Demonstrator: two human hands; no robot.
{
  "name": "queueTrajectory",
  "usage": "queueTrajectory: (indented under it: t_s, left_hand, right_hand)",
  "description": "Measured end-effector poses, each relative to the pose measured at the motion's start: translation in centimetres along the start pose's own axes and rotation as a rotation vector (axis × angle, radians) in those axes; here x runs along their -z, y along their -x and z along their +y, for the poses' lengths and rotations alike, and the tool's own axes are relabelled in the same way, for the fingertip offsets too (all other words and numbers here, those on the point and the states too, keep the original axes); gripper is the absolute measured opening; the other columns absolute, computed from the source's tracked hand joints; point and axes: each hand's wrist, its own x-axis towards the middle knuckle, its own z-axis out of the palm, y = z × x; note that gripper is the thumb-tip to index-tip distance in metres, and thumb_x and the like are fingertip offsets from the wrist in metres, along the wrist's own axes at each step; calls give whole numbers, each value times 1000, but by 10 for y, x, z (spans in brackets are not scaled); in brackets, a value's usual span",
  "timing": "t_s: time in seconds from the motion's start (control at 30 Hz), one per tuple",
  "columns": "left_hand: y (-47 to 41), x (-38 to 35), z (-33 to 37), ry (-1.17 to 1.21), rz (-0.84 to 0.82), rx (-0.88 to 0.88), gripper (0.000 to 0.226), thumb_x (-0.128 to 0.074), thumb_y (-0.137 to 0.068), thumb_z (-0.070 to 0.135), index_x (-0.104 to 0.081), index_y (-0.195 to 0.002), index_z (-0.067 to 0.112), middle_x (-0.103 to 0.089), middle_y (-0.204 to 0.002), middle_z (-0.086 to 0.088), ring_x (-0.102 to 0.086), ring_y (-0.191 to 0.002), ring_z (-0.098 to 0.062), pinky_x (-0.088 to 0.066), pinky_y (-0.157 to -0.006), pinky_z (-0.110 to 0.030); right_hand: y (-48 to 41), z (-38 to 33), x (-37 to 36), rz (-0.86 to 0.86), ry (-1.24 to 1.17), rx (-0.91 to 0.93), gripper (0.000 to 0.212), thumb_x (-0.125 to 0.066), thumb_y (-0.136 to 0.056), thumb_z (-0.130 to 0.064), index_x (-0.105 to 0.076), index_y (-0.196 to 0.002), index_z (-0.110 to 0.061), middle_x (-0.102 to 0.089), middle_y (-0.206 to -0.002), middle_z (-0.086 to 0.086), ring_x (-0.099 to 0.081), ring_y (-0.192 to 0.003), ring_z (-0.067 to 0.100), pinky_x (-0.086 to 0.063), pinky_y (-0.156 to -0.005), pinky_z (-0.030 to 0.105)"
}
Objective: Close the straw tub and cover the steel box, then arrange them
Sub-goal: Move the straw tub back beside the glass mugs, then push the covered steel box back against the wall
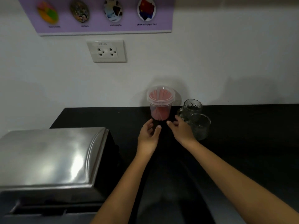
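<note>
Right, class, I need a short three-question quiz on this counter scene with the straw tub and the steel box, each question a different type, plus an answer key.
1. True or false: the left hand is gripping the straw tub.
2. Multiple choice: what stands just right of the tub? A) two glass jars B) a kettle C) a plate
3. Fill in: the steel box has its ___ on.

Key
1. False. Both the left hand and the right hand are open, just short of the tub, touching nothing clearly.
2. A, the glass jars, beside the right hand.
3. Lid; the tub's clear lid also looks seated.
</note>
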Motion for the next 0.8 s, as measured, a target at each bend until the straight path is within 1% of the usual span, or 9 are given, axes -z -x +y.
queueTrajectory:
  t_s: [0.1,0.2,0.33,0.43,0.53,0.6,0.67,0.73,0.8]
  left_hand:
    - [35,6,1,-87,-85,-76,52,-58,-86,31,-41,-133,20,-48,-137,-5,-47,-118,-12,-38,-93,-24]
    - [64,13,5,-127,-163,-132,50,-59,-86,31,-43,-132,22,-46,-138,-3,-45,-122,-13,-37,-97,-24]
    - [98,30,6,-175,-247,-221,43,-59,-85,33,-47,-126,30,-48,-134,2,-45,-120,-8,-34,-97,-20]
    - [123,49,-4,-163,-290,-263,32,-61,-83,32,-49,-109,47,-52,-130,4,-48,-120,-7,-37,-102,-24]
    - [145,75,-20,-176,-311,-279,30,-63,-82,34,-52,-104,52,-56,-123,10,-51,-117,-3,-40,-103,-27]
    - [157,95,-32,-220,-301,-314,28,-60,-79,44,-52,-105,53,-58,-118,16,-52,-115,1,-40,-101,-21]
    - [169,115,-44,-309,-287,-379,31,-54,-77,56,-50,-108,55,-57,-117,22,-50,-114,9,-37,-96,-9]
    - [179,136,-53,-368,-277,-431,32,-50,-78,58,-49,-110,53,-56,-116,25,-48,-113,12,-32,-92,-2]
    - [187,159,-59,-373,-279,-460,28,-51,-80,52,-50,-108,50,-57,-114,23,-49,-111,12,-32,-91,-2]
  right_hand:
    - [33,3,19,1,-7,-24,56,-50,-89,-35,-32,-138,-14,-49,-135,13,-46,-122,22,-33,-88,24]
    - [63,7,35,20,22,24,54,-51,-88,-34,-36,-135,-12,-51,-132,14,-47,-121,24,-34,-90,25]
    - [98,8,48,14,54,60,52,-51,-88,-35,-39,-133,-14,-56,-125,11,-54,-111,22,-41,-86,27]
    - [119,9,47,-2,47,61,50,-52,-87,-35,-41,-132,-15,-58,-118,9,-55,-107,20,-45,-92,34]
    - [140,8,41,-48,42,47,49,-52,-87,-34,-41,-131,-15,-57,-116,7,-55,-107,19,-45,-96,40]
    - [154,6,33,-81,40,44,49,-53,-87,-34,-42,-130,-16,-57,-117,7,-55,-107,19,-45,-97,40]
    - [167,3,22,-100,37,45,47,-53,-87,-34,-44,-129,-17,-57,-116,5,-55,-106,18,-45,-96,38]
    - [178,-2,8,-117,65,61,42,-54,-86,-35,-48,-124,-18,-57,-112,1,-56,-104,15,-46,-93,35]
    - [190,-7,-9,-118,71,58,37,-55,-86,-35,-53,-119,-20,-57,-107,-3,-56,-101,13,-46,-90,31]
